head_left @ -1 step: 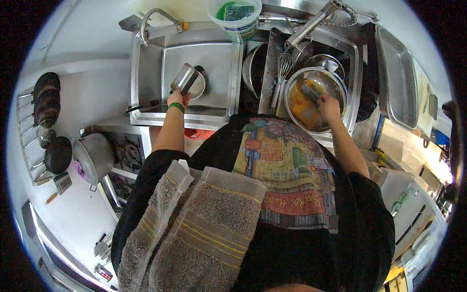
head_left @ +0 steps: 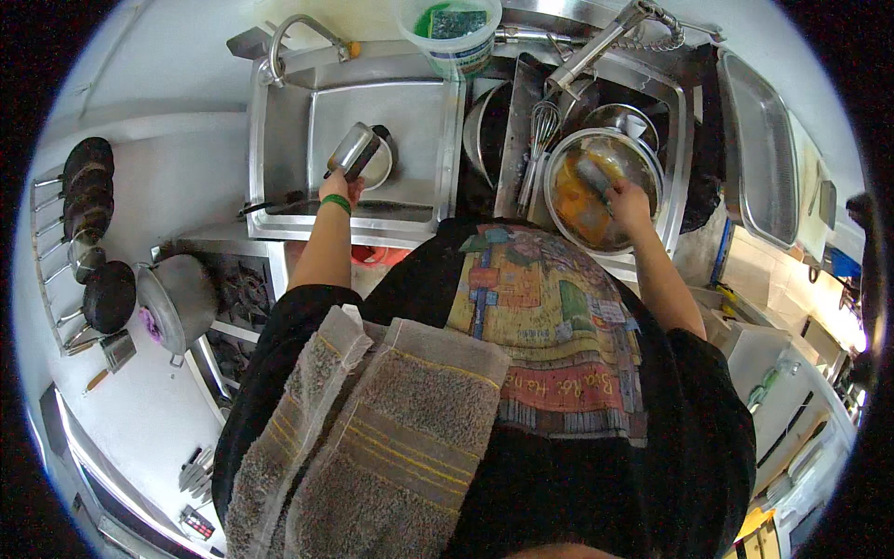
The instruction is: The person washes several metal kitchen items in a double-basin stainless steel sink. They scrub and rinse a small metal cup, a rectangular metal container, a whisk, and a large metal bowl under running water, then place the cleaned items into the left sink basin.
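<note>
My left hand (head_left: 341, 188), with a green band on its wrist, is closed on a small shiny metal container (head_left: 354, 147) with a dark side. It holds the container tilted over the left sink basin (head_left: 410, 112). A pale round dish (head_left: 378, 170) shows partly behind it. In the right basin stands a wide steel mixing bowl (head_left: 656, 177) holding orange-yellow liquid (head_left: 579, 207). My right hand (head_left: 629, 207) reaches over its rim, closed on a short grey metal piece (head_left: 593, 174) whose exact kind I cannot make out.
A whisk (head_left: 537, 149) leans left of the bowl. Above are a sprayer tap (head_left: 596, 51), a curved faucet (head_left: 279, 47) and a plastic tub (head_left: 452, 56) with a sponge. A long metal tray (head_left: 765, 158) stands right. Pans (head_left: 110, 296) hang left, above a large pot (head_left: 182, 307).
The grey metal piece in my right hand has shifted slightly within the bowl. My left hand and its container look almost the same.
</note>
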